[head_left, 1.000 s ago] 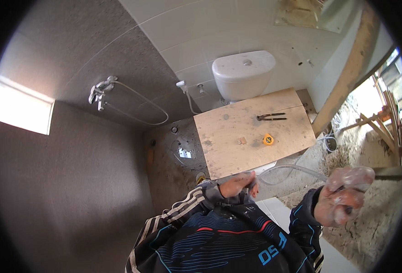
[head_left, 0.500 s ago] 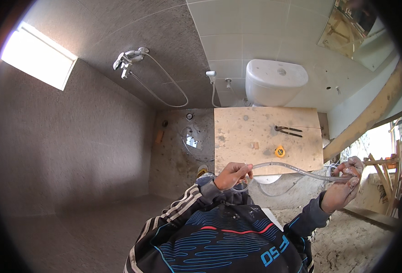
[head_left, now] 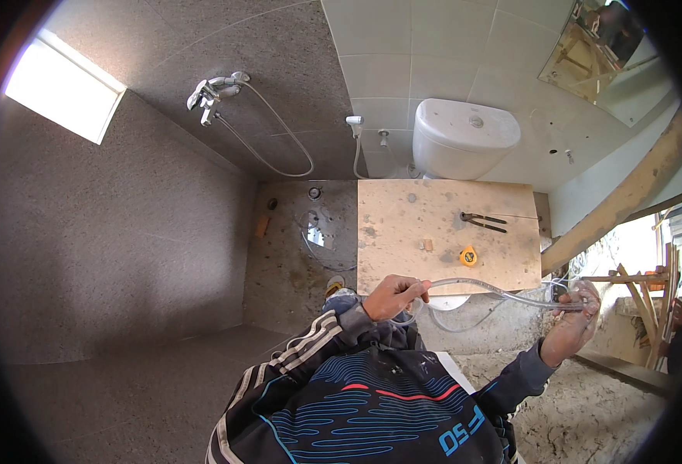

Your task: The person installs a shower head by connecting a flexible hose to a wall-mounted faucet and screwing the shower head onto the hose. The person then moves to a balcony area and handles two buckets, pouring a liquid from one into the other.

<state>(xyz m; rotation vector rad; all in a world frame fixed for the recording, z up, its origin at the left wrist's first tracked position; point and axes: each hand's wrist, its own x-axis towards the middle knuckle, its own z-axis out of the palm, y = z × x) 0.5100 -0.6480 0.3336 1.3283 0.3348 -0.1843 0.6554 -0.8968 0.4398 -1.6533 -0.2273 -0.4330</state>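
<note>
While both hands grip it, a clear flexible tube (head_left: 495,291) stretches in a shallow arc just in front of the plywood board (head_left: 403,232) that lies across the toilet bowl. At the near left corner of the board, the left hand (head_left: 393,297) is closed around one part of the tube. Off the board's near right corner, the right hand (head_left: 576,319) is raised and pinches the other part in its fingers. More of the tube hangs in a loop below the board's near edge. On the board, serving as a surface, lie dark pliers (head_left: 483,222) toward the far right and a small yellow tape measure (head_left: 469,256) nearer the front edge. Behind the board stands the white toilet cistern (head_left: 466,138). Left of the board, a shower mixer (head_left: 211,91) with its hose is mounted on the grey wall.
</note>
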